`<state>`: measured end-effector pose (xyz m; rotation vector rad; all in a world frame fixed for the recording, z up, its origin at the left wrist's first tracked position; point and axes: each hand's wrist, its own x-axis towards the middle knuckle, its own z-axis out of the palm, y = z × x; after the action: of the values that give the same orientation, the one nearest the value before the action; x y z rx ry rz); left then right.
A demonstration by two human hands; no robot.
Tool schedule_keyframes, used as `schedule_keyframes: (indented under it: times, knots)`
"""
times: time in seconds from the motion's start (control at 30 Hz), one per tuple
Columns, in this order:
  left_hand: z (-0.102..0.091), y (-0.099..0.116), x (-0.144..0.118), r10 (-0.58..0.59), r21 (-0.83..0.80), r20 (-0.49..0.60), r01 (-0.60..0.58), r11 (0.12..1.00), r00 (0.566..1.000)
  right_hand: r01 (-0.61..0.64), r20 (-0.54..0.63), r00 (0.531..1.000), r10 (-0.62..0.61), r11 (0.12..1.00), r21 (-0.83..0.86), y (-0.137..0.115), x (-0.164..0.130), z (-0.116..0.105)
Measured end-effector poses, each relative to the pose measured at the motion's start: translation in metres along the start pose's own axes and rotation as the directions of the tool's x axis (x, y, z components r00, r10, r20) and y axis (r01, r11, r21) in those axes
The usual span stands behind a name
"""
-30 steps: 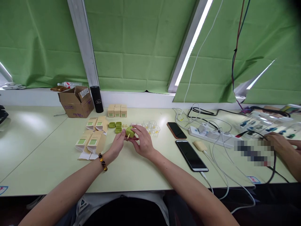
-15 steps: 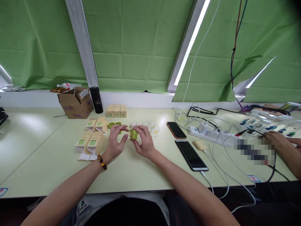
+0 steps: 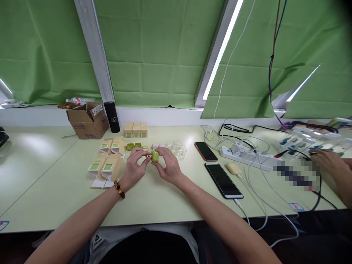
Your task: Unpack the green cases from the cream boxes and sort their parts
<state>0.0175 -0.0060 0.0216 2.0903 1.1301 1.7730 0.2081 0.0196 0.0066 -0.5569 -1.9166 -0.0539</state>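
Centrally, above the pale worktable (image 3: 63, 194), one small green case (image 3: 155, 156), rounded, held between two bare hands. Right hand (image 3: 169, 165): pinching the case by its right side, forefinger over the top, thumb below. Left hand (image 3: 136, 164): thumb and forefinger pressed together on a tan loop (image 3: 149, 156) at the left side of the case (whether the loop is fixed there cannot be told at this size). Left wrist: one beaded bracelet (image 3: 119, 190), dark and amber. Just beyond the hands: two green trays (image 3: 130, 147), side by side; some tiny yellowish pieces (image 3: 145, 147); a pale pink piece (image 3: 155, 146); a cluster of clear cups (image 3: 176, 146) with specks of yellow. Left of the hands: four tan cartons (image 3: 110, 165) with green panels, standing near one another. Farther back: three tan boxes (image 3: 136, 129) in a row, one black cylinder (image 3: 112, 117), one cardboard box (image 3: 88, 123) with raised flaps. Right of the hands: two phones (image 3: 224, 180), a cream-coloured block (image 3: 233, 168) on a cable, a white power strip (image 3: 247, 158). Far right: a co-worker's hand (image 3: 330, 163), near transparent packaging.
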Motion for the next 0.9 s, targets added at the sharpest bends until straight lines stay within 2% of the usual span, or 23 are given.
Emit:
schedule_keyframes:
  times: [0.1,0.23,0.33,0.63,0.73,0.8,0.9]
  knots:
    - [0.0013,-0.0027,-0.0011,-0.111,-0.057,0.019,0.112,0.992,0.994,0.008,0.013,1.000,-0.008,1.000,0.016,0.0017,-0.0029,0.0018]
    - [0.0033,-0.0043,-0.0026,-0.282,-0.160,0.063,0.289,0.944,0.957,-0.004,0.013,1.000,0.004,0.999,0.036,0.0031,-0.0057,0.0034]
    - [0.0048,-0.0045,-0.0035,-0.349,-0.201,0.080,0.358,0.912,0.934,-0.012,0.015,1.000,0.011,0.999,0.053,0.0040,-0.0064,0.0035]
    - [0.0054,-0.0049,-0.0049,-0.393,-0.204,0.084,0.401,0.893,0.916,-0.020,0.030,0.999,0.018,0.997,0.076,0.0044,-0.0053,0.0033]
    - [0.0027,-0.0043,-0.0031,-0.330,-0.273,0.100,0.345,0.898,0.939,-0.031,0.031,0.999,0.028,0.996,0.085,0.0021,-0.0039,0.0031]
    - [0.0015,-0.0044,-0.0016,-0.278,-0.359,0.134,0.308,0.881,0.951,-0.027,0.042,0.999,0.023,0.996,0.087,0.0007,-0.0026,0.0024]
    - [0.0021,-0.0064,0.0001,-0.262,-0.427,0.234,0.341,0.838,0.936,0.023,0.058,0.998,-0.028,0.996,0.084,-0.0002,-0.0008,0.0006]
